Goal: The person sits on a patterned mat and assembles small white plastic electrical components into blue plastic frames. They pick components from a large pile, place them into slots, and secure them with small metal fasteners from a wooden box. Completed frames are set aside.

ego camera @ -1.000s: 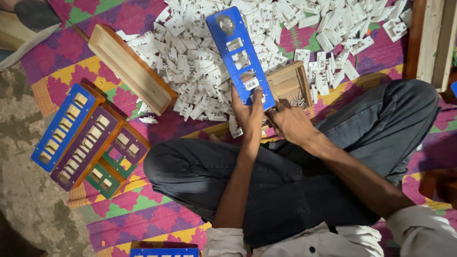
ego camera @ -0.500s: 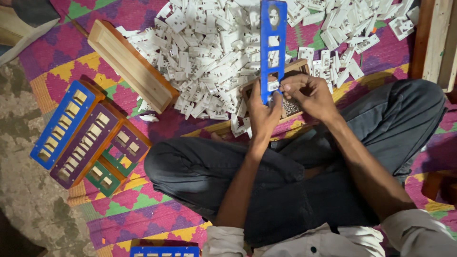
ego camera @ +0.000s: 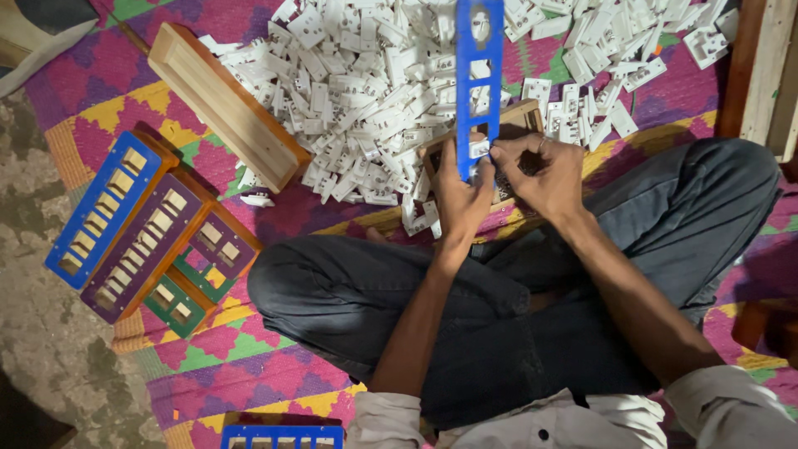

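Held upright over the lap, just in front of the crossed legs: a long blue plastic frame with a row of rectangular cut-outs (ego camera: 479, 83), its lower end pinched between both hands. Left hand (ego camera: 460, 195) wrapped around the bottom edge from below, thumb up against the face. Right hand (ego camera: 540, 170) closed on the right rim, fingertips (ego camera: 499, 150) pressing at the lowest cut-out, seemingly on a small white piece there; too small to tell for certain. Behind the hands, a small open wooden box (ego camera: 519, 120) on the floor mat, partly hidden.

Best kept steady with the left grip low and firm, so the frame does not swing while the right fingertips work. Better to press square to the cut-out, not at a slant, since a tilted piece would likely jam against the rim. Worth supporting the back of the frame directly behind the cut-out, as thin plastic probably flexes under a push.

Beyond the frame, a wide heap of small white plastic switch parts (ego camera: 366, 91) on the woven pink, purple and yellow mat (ego camera: 249, 366), within easy reach. To the left, a long shallow wooden tray (ego camera: 224, 104), and further left a stack of blue, purple and green cut-out frames (ego camera: 141, 237), well apart from the hands.
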